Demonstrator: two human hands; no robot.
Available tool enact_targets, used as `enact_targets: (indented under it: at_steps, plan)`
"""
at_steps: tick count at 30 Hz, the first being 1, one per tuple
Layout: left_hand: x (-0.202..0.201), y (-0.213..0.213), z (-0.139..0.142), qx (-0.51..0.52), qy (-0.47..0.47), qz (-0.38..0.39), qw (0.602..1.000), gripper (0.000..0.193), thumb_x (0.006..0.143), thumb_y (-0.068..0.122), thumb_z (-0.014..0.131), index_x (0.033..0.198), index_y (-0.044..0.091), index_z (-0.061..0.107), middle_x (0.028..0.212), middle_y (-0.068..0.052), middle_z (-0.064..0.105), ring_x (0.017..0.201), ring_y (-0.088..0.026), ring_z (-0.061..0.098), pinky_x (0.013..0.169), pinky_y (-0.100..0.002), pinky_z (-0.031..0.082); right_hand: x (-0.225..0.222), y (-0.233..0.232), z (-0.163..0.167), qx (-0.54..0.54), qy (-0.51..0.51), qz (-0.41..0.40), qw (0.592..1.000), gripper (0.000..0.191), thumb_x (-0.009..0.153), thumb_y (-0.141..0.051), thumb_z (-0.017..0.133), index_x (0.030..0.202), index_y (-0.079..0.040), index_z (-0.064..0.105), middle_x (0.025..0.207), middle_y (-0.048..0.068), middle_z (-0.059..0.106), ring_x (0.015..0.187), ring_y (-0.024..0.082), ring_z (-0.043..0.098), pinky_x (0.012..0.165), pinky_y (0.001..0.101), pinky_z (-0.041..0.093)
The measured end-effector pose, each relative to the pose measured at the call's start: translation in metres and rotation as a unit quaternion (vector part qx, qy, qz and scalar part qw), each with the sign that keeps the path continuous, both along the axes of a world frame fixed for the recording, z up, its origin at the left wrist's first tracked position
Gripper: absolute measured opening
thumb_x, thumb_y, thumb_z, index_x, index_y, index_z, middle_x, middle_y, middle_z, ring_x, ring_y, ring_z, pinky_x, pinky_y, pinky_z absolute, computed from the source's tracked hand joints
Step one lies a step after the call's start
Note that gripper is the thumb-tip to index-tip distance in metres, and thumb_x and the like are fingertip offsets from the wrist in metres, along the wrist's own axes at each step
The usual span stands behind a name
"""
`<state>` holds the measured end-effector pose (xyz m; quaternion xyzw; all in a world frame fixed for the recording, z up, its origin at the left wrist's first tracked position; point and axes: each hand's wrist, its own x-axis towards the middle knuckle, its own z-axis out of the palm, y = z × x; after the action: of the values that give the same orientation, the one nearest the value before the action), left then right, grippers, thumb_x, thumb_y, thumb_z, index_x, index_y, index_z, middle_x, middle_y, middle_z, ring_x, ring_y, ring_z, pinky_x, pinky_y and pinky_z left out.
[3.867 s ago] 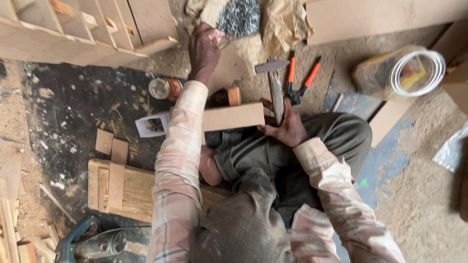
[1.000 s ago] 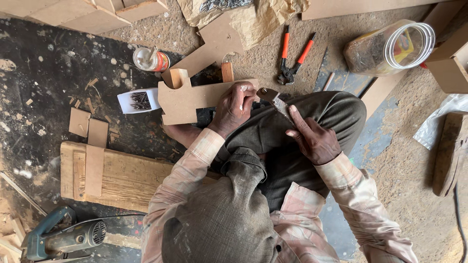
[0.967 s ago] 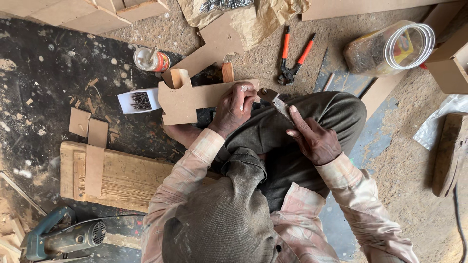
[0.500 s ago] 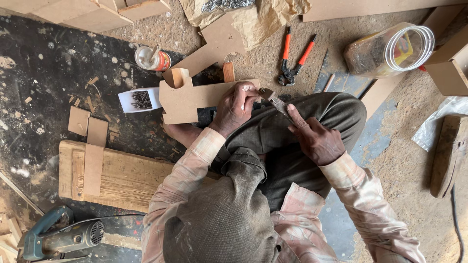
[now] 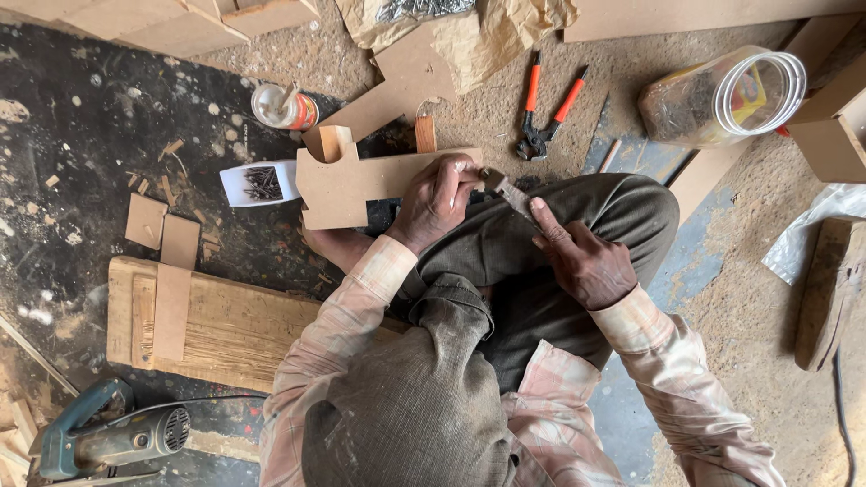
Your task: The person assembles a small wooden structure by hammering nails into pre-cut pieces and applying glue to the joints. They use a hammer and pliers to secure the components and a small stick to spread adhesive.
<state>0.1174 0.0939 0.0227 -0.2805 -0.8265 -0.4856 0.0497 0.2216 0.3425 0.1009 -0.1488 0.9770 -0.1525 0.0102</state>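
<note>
Hands: L hand (image 5: 437, 200) clamped on right end of notched board (image 5: 361, 183); R hand (image 5: 582, 261) grips small metal tool (image 5: 510, 191), tip at that same end.
Board: across lap, long axis left-right, L hand nearer.
Nearby: pliers (image 5: 546, 108), floor (image 5: 81, 117).

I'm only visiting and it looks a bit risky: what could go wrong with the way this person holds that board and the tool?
The left hand grips the brown board right where the metal tool in the right hand meets its end, so a slip might catch the fingers. The board rests on the lap, not clamped, and could shift. Loose nails in the white tray lie close by on the floor.
</note>
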Motion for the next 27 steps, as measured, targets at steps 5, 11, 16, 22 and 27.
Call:
enact_targets:
  at_steps: [5,11,16,22,27]
  plan:
    - [-0.0019,-0.0067,0.0047,-0.015,0.017,-0.033,0.999,0.03,0.099,0.001,0.068,0.121,-0.002,0.048,0.105,-0.013,0.074,0.098,-0.028,0.075,0.085,-0.038,0.061,-0.0012,0.0049,-0.0027,-0.014,0.0,-0.012,1.0,0.069,0.098,-0.029,0.073,0.16,-0.021,0.043,0.077,0.005,0.056,0.049,0.023,0.054,0.044,0.0406,0.046]
    - [-0.0026,-0.0073,0.002,-0.02,0.005,-0.03,0.999,0.033,0.097,0.003,0.069,0.124,-0.001,0.049,0.109,-0.015,0.075,0.102,-0.027,0.076,0.088,-0.038,0.062,0.004,0.0058,-0.0042,-0.055,0.018,0.0,0.998,0.07,0.099,-0.027,0.073,0.16,-0.019,0.041,0.08,0.005,0.056,0.051,0.022,0.055,0.045,0.0401,0.047]
    - [-0.001,-0.0069,0.0011,-0.011,0.01,-0.029,0.999,0.034,0.098,0.003,0.069,0.125,0.0,0.049,0.111,-0.015,0.074,0.104,-0.028,0.076,0.089,-0.039,0.061,0.0023,0.0024,-0.004,0.011,-0.003,0.013,1.0,0.067,0.095,-0.031,0.074,0.156,-0.024,0.045,0.076,0.005,0.057,0.047,0.022,0.054,0.041,0.0401,0.046]
    - [-0.0016,-0.0069,0.003,-0.003,-0.011,-0.03,0.999,0.033,0.097,0.002,0.068,0.125,0.0,0.05,0.112,-0.017,0.073,0.1,-0.029,0.076,0.086,-0.039,0.061,0.0014,0.0048,-0.0011,-0.026,0.015,0.01,0.999,0.067,0.099,-0.031,0.072,0.159,-0.021,0.043,0.079,0.004,0.056,0.048,0.021,0.052,0.042,0.0397,0.044]
    - [-0.0031,-0.0067,0.0023,-0.019,0.009,-0.026,0.999,0.034,0.096,0.002,0.068,0.125,0.001,0.05,0.111,-0.015,0.073,0.101,-0.031,0.076,0.088,-0.039,0.061,-0.0022,0.0033,-0.0003,-0.014,0.02,0.016,1.0,0.068,0.098,-0.031,0.073,0.158,-0.022,0.044,0.076,0.004,0.054,0.047,0.021,0.051,0.041,0.0397,0.043]
